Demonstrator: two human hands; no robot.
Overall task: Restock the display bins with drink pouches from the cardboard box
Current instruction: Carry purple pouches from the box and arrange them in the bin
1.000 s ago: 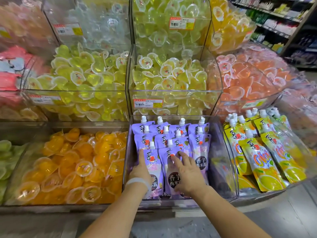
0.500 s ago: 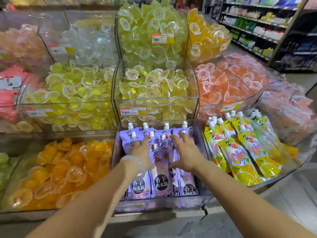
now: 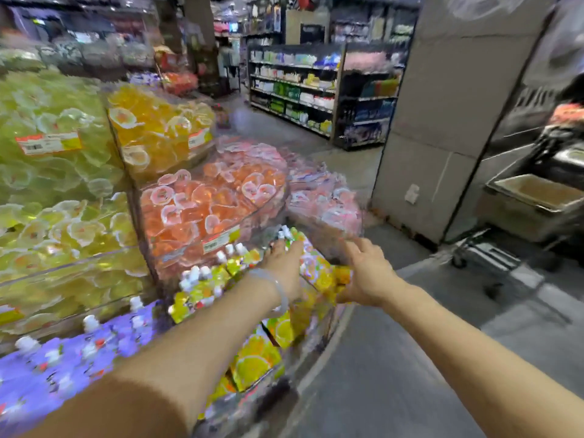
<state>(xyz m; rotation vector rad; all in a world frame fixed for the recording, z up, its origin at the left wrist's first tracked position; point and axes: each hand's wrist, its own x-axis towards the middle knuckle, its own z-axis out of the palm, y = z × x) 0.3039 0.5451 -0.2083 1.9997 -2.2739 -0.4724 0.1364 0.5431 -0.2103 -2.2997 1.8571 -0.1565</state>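
Motion blur smears everything. The left hand point(image 3: 284, 267) rests on the yellow pouches point(image 3: 252, 358) at their bin's far end, its fingers hidden; whether it grips, I cannot tell. The right hand point(image 3: 366, 276), fingers loosely spread, holds nothing clearly visible

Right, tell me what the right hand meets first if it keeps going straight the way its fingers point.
The right hand points forward and slightly left. First in that line looks to be the clear bin of pink wrapped jelly cups just past its fingertips, above the yellow lemon-print drink pouches. Motion blur makes depth uncertain.
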